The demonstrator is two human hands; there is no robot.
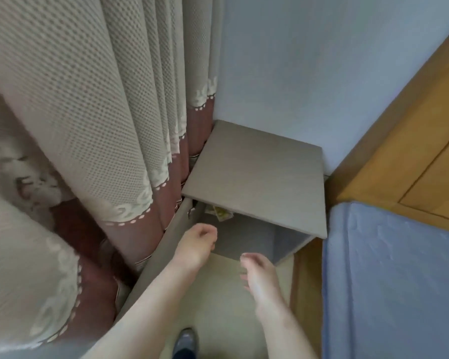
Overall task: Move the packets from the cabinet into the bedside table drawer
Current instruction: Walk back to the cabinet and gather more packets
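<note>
Looking down from your head camera, the bedside table (257, 174) stands in the corner against the pale wall (309, 60), its flat grey-brown top nearest the lens. Its door (163, 252) is swung wide to your left, edge-on to you, close against the curtain (96, 104). That leaves the compartment (254, 242) under the top exposed, grey inside. The packets (222, 213) sit in there, far back on the left just beneath the overhang of the top, close to the door hinge. Only a blurred yellow-green patch of them shows, so you cannot count them. Your left hand (197, 246) reaches forward beside the inner face of the door, just short of the opening and below the packets. Its fingers are loosely curled and nothing is in them. Your right hand (257, 274) is lower and to the right, in front of the compartment's front edge, well apart from the packets. Its fingers are relaxed and slightly spread, also holding nothing, though they are blurred. The two hands are near each other but do not touch. To your right lies the bed (399, 281) under a blue cover, with a wooden headboard (412, 156) behind it. On the pale floor (218, 301) between your forearms, one foot in a dark shoe (186, 340) shows at the bottom edge.
</note>
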